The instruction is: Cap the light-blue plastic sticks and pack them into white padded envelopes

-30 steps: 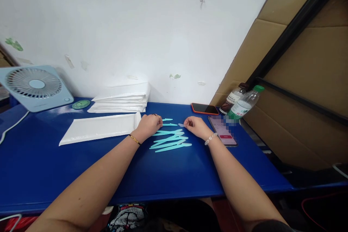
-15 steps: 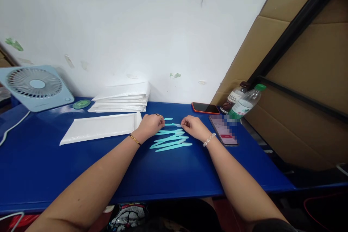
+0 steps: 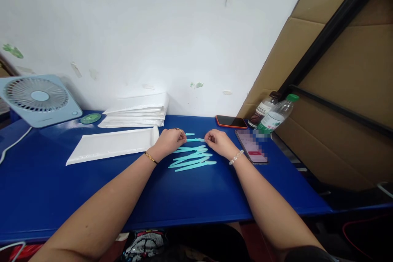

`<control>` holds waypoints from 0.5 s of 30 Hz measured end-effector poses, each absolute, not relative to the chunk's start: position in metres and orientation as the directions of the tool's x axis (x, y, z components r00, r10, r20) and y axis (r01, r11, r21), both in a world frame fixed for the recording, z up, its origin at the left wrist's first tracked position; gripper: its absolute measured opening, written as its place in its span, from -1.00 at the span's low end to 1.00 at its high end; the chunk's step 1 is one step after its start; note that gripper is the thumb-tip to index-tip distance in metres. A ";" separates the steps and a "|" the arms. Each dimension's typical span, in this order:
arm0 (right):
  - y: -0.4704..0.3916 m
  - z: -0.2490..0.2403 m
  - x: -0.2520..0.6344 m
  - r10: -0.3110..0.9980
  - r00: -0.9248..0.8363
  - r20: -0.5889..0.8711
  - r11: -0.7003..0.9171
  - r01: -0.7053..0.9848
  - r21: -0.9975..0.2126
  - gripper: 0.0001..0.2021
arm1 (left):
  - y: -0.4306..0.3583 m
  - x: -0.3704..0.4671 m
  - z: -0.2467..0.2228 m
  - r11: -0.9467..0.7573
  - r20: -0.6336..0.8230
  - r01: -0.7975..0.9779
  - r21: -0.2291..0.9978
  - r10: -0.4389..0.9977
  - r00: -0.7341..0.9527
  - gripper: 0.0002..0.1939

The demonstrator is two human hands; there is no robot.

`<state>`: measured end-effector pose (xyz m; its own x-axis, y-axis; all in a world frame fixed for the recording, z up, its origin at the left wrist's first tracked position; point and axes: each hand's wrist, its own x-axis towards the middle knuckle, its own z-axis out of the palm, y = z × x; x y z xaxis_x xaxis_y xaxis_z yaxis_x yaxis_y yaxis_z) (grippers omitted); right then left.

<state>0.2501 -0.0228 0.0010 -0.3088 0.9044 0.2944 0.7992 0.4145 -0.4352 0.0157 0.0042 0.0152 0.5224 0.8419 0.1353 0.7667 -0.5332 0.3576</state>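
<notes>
A slim turquoise eyebrow razor (image 3: pixel 193 140) is stretched level between my two hands. My left hand (image 3: pixel 172 141) pinches its left end, and my right hand (image 3: pixel 214 140) pinches the paler right end. Both sets of fingers are closed, hiding the razor's tips. Just below, several more turquoise razors (image 3: pixel 195 166) lie in a loose, slightly crossed row on the blue table (image 3: pixel 184 200). Another razor (image 3: pixel 190 134) shows partly beyond my left fingers. Beside my left wrist lies a flat white padded envelope (image 3: pixel 112 144).
A stack of white envelopes (image 3: pixel 135 110) rests against the wall. At the left stand a light blue fan (image 3: pixel 41 98) and a green disc (image 3: pixel 91 118). On the right are an orange-edged phone (image 3: pixel 231 122), a lit phone (image 3: pixel 252 147) and two bottles, one with a green cap (image 3: pixel 278 114).
The view has shifted very slightly. Both hands keep their hold on the razor, with only a tiny movement at the right fingers.
</notes>
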 end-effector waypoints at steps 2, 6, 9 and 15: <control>-0.024 0.002 0.250 0.905 -0.322 0.277 0.420 0.779 -0.466 -0.90 | 0.002 0.018 0.016 -0.549 0.119 0.743 0.383 0.827 0.550 -0.84; -0.021 0.004 0.262 0.942 -0.268 0.201 0.335 0.755 -0.564 -0.90 | 0.000 0.018 0.016 -0.551 0.086 0.722 0.419 0.815 0.573 -0.79; -0.014 0.002 0.279 0.953 -0.044 0.299 0.210 0.810 -0.548 -0.89 | 0.003 0.015 0.015 -0.505 0.167 0.790 0.349 0.862 0.478 -0.72; 0.001 -0.013 0.289 0.938 0.053 0.341 0.092 0.915 -0.393 -0.86 | 0.013 0.008 0.004 -0.386 0.200 0.903 0.188 0.915 0.349 -0.73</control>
